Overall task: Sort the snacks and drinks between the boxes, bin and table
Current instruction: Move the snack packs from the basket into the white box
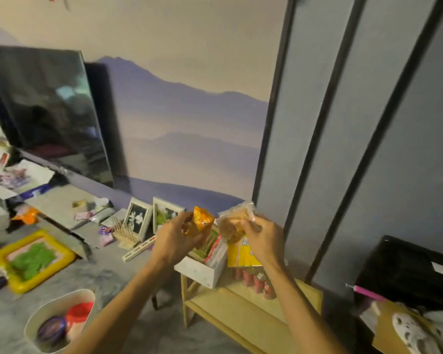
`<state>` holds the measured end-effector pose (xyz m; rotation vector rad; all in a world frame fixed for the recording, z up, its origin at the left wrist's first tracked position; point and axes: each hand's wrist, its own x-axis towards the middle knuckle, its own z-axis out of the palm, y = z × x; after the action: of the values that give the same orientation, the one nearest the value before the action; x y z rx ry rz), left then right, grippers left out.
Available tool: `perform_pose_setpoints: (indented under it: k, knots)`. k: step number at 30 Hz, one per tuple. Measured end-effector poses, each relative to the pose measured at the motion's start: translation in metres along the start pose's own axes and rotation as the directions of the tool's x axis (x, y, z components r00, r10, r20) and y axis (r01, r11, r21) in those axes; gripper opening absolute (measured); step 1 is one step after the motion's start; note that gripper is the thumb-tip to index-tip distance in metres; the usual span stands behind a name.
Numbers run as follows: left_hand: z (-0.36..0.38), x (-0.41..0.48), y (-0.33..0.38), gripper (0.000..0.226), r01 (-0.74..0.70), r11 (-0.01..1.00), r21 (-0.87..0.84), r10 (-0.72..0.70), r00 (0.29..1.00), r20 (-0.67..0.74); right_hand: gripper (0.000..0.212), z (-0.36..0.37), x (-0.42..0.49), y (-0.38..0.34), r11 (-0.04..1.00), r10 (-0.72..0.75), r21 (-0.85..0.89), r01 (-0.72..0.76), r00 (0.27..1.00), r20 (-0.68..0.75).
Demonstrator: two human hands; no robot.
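Two hands hovered at lower centre, over the white square box (pixel 197 273) at the left edge of the pale wooden table (pixel 241 318). The left hand (pixel 173 241) curled round an orange foil packet (pixel 202 221); the right hand (pixel 262 238) pinched a clear-wrapped brown pastry (pixel 233 223). Open grey floor (pixel 118 274) lay left, beside the white round bin (pixel 83 293).

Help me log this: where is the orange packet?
Head view, centre: the left hand grips the orange packet above the white box, left of the clear pack the right hand holds.
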<state>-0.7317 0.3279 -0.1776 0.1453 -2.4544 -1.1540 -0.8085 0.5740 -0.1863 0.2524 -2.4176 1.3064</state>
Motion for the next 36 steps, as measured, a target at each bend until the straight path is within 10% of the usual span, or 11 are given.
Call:
perform_pose_setpoints:
  k: [14, 36]
  knots:
    - [-0.017, 0.107, -0.117, 0.068, 0.066, 0.996, 0.054, -0.070, 0.994, 0.086, 0.022, 0.159, 0.071, 0.009, 0.992, 0.091, -0.091, -0.086, 0.995, 0.047]
    - [0.204, 0.337, -0.238, 0.072, 0.046, 0.943, 0.330, -0.220, 0.831, 0.510, 0.035, 0.309, 0.177, 0.206, 0.831, 0.536, -0.107, -0.547, 0.837, -0.115]
